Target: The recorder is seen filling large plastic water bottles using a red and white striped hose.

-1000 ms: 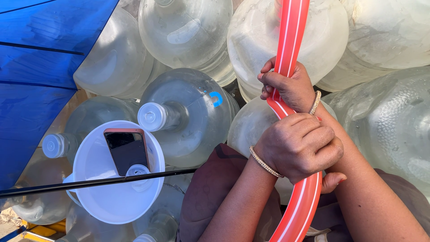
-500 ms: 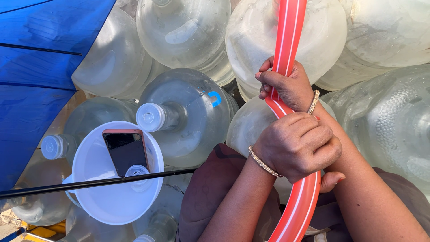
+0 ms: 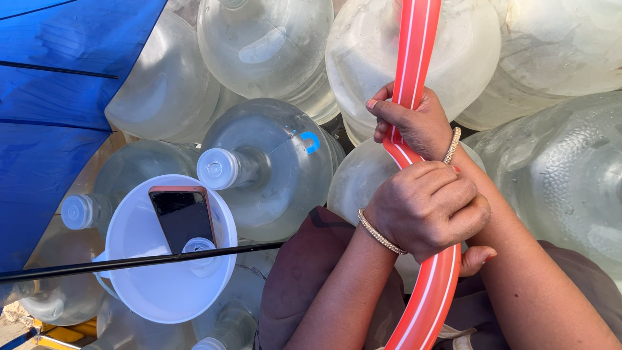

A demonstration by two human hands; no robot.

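Both my hands gripped a red flexible plastic hose with thin white stripes (image 3: pixel 414 78), which ran from far to near at centre-right. My left hand (image 3: pixel 431 210), nearer, had its fingers pressed together and curled tight around it. My right hand (image 3: pixel 411 123), just beyond, wrapped it too, fingers closed around the hose. Beaded bracelets on both wrists. Big clear plastic water jugs (image 3: pixel 275 162) lay packed underneath. To the left, a white plastic funnel (image 3: pixel 165 285) held a dark smartphone (image 3: pixel 181 217). Blue tarp (image 3: pixel 58 97) lay far left.
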